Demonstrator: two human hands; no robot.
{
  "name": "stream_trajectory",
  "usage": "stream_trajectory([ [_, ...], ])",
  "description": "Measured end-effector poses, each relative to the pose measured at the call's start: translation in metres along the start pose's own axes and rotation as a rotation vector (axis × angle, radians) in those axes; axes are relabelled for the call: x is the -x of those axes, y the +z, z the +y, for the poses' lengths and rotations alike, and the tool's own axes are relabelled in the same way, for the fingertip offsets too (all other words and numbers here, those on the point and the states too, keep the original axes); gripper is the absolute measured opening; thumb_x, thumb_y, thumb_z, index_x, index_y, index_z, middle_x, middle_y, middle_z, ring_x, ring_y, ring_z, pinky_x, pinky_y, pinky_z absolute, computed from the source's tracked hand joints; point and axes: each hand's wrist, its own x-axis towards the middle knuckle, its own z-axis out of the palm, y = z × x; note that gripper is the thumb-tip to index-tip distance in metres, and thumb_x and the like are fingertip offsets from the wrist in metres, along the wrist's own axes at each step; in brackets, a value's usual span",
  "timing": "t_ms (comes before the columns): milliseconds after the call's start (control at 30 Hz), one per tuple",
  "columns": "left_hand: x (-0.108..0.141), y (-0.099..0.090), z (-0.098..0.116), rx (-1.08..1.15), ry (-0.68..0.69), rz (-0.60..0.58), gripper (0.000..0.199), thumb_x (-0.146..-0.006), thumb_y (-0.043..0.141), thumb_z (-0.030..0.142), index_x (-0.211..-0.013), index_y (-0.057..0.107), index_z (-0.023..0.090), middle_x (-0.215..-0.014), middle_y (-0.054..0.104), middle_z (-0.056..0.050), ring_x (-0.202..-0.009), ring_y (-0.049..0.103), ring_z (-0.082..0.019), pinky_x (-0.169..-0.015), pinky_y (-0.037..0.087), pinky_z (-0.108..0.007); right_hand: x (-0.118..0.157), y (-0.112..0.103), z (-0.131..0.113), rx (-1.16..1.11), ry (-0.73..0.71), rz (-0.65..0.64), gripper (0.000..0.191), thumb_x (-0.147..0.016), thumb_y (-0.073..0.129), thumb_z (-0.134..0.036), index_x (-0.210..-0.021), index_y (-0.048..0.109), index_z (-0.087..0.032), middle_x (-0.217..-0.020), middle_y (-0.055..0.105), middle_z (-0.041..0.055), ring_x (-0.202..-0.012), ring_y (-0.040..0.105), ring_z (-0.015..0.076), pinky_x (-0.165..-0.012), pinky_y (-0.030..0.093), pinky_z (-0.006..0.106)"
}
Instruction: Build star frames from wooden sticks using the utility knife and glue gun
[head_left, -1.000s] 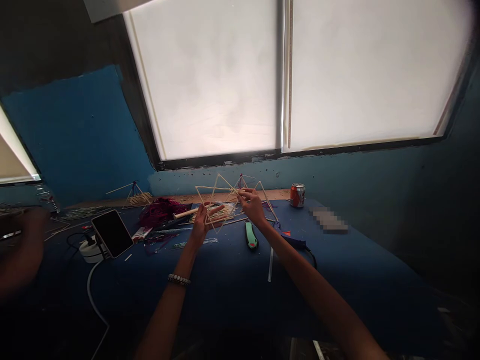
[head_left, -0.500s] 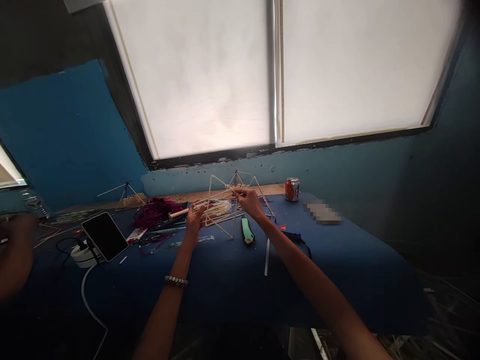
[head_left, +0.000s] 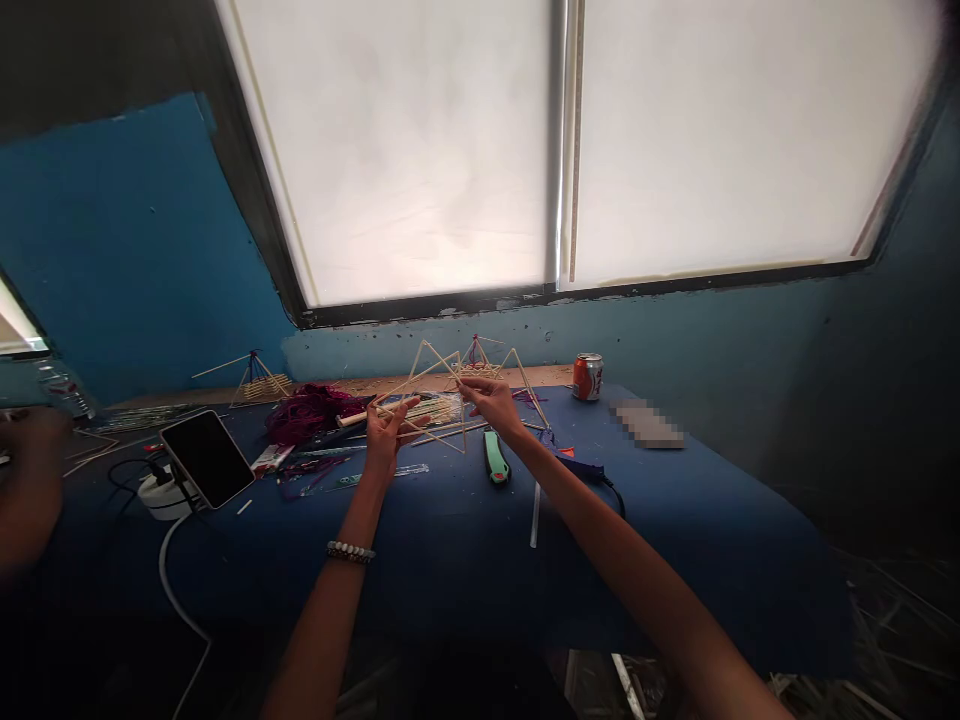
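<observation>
Near a long green-and-black tool [head_left: 495, 458], the left hand [head_left: 384, 437] and right hand [head_left: 496, 404] clamp fingers on a pale, angular wooden-stick frame [head_left: 463, 428].

both hands on a thin stick frame [head_left: 442, 361] over blue tabletop [head_left: 675, 540]
left hand [head_left: 386, 432] grips left side, right hand [head_left: 491, 402] pinches where sticks meet; green tool [head_left: 495, 458] mid-tabletop, can [head_left: 588, 378] near back right corner, purple strands [head_left: 311, 414] toward back edge, phone [head_left: 208, 459] toward left end, another person's hand [head_left: 34, 440] beyond.
</observation>
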Motion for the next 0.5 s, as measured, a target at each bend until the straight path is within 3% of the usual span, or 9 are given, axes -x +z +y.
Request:
stream_trajectory([
  [233, -0.005, -0.005, 0.000, 0.086, 0.024, -0.029, 0.049, -0.079, 0.079, 0.038, -0.115, 0.050, 0.023, -0.118, 0.074, -0.011, -0.097, 0.076, -0.028, -0.071, 0.064, -0.032, 0.007, -0.001, -0.004, -0.101, 0.093, -0.036, 0.033, -0.072, 0.081, -0.042, -0.093, 0.074, -0.018, -0.097, 0.077, 0.0097, -0.091, 0.072, 0.0232, -0.058, 0.057, 0.026],
  [400, -0.007, -0.007, -0.001, -0.017, 0.010, 0.012, 0.050, -0.078, 0.080, 0.041, -0.115, 0.053, 0.021, -0.111, 0.077, -0.012, -0.090, 0.077, -0.028, -0.065, 0.064, -0.030, 0.009, -0.006, -0.011, -0.137, 0.084, -0.032, 0.037, -0.072, 0.081, -0.039, -0.095, 0.060, -0.019, -0.097, 0.076, 0.0099, -0.090, 0.072, 0.0223, -0.059, 0.057, 0.026],
  [500, -0.006, -0.007, -0.001, -0.084, 0.021, 0.045, 0.056, -0.077, 0.080, 0.045, -0.119, 0.050, 0.022, -0.102, 0.078, -0.011, -0.081, 0.078, -0.027, -0.060, 0.062, -0.029, 0.007, -0.008, -0.012, -0.142, 0.106, -0.052, 0.040, -0.072, 0.082, -0.036, -0.101, 0.062, -0.018, -0.100, 0.076, 0.0105, -0.088, 0.072, 0.0213, -0.059, 0.055, 0.025],
])
